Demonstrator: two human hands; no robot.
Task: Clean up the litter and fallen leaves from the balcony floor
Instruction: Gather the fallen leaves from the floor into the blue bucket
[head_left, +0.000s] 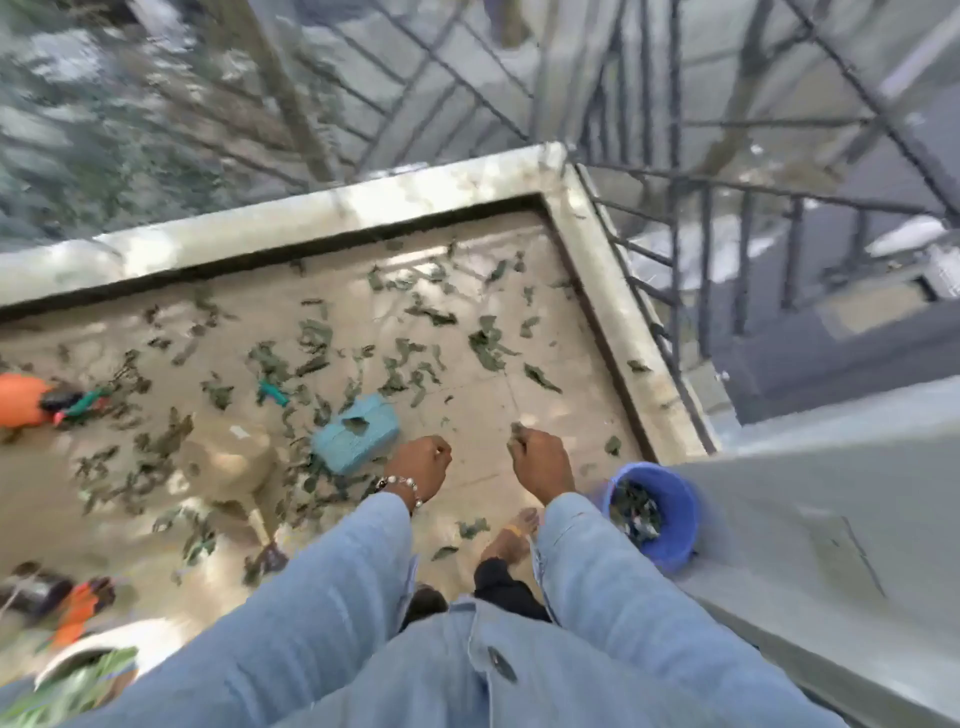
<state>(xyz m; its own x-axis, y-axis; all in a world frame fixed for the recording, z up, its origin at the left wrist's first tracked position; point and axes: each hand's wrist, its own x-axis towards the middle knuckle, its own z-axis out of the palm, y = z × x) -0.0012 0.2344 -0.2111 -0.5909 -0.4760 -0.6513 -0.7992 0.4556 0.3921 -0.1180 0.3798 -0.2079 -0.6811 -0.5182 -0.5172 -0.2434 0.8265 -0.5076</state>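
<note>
Head view: my right hand (540, 462) pinches a few leaves (517, 432) above the balcony floor (519, 395); my left hand (422, 465) is curled, holding nothing visible. Leaves litter the floor; blue bucket (662, 512) sits right.

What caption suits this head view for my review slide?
Person over leaf-strewn balcony floor, right hand clutching leaves, left hand curled, blue bucket partly filled.

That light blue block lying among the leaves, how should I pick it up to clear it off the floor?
Take the light blue block across its two long sides, coming straight down from above. It lies flat on the balcony floor with its broad face up and a leaf on top, so the narrow span suits a grip. The left hand is nearest; its fingers are curled, and the blur hides whether they hold anything.
</note>
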